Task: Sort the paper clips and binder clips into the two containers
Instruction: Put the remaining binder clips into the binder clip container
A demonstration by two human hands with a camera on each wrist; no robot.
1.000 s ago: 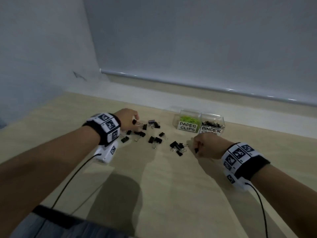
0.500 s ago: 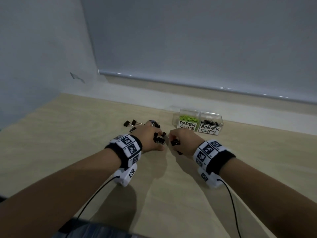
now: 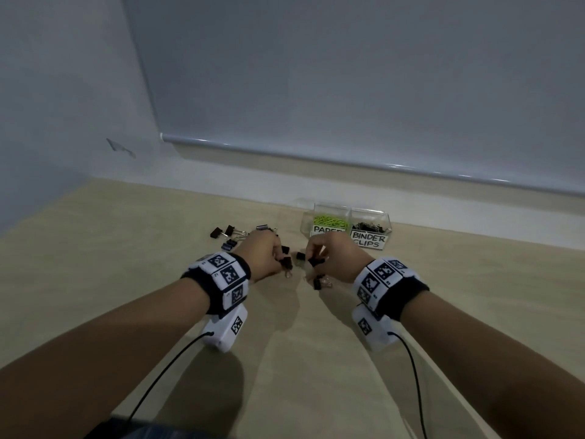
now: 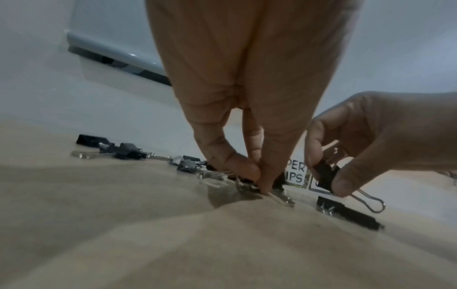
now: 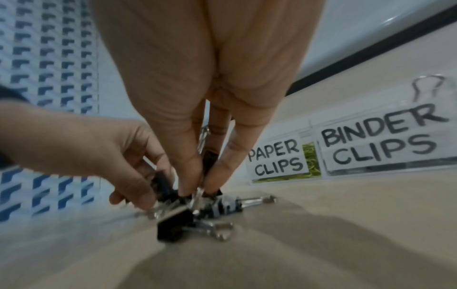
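Black binder clips with silver handles lie scattered on the tan table (image 3: 285,359). My left hand (image 3: 278,258) pinches a binder clip (image 4: 277,182) that lies on the table, thumb and fingertips (image 4: 247,172) pressed together on it. Just to its right, my right hand (image 3: 313,259) pinches another black binder clip (image 5: 210,160) between thumb and finger, slightly above the pile (image 5: 215,209). Behind the hands stand two clear containers: "PAPER CLIPS" (image 3: 308,223) with green paper clips, and "BINDER CLIPS" (image 3: 368,240) with black clips.
More loose binder clips (image 3: 223,232) lie at the far left of the pile, and one (image 3: 319,284) sits near my right wrist. A wall with a lowered blind (image 3: 348,90) runs behind the containers. Cables trail from both wrist cameras.
My left hand has moved right from the left group of clips and my right hand left, so both now meet at the middle pile, each pinching a clip.
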